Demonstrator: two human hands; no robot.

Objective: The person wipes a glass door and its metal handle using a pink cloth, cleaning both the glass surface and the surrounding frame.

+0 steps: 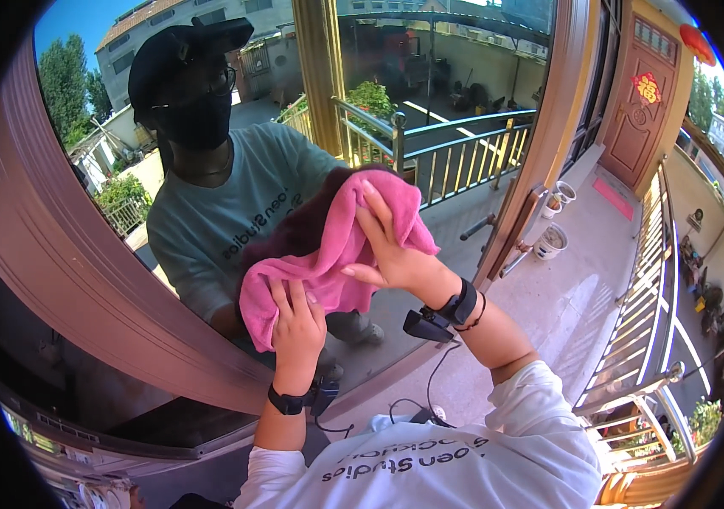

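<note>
A bunched pink cloth (347, 233) lies against a dark, reflective glass pane (455, 102). My left hand (297, 329) holds the cloth's lower left part to the glass, its fingers pressed together on the fabric. Higher up and to the right, my right hand (394, 259) holds the cloth against the pane with its fingers pressed into the folds and the thumb out to the side. Both wrists wear black bands. In the glass, the wearer's reflection and the cloth's darker reflection show behind the hands.
A brown frame (82, 246) borders the pane on the left. To the right are a door handle (515, 254), white buckets (551, 242) on the floor and a metal railing (642, 297). Further off stands a brown door (640, 110) with a pink mat (612, 197). A black cable (432, 377) hangs near my right forearm.
</note>
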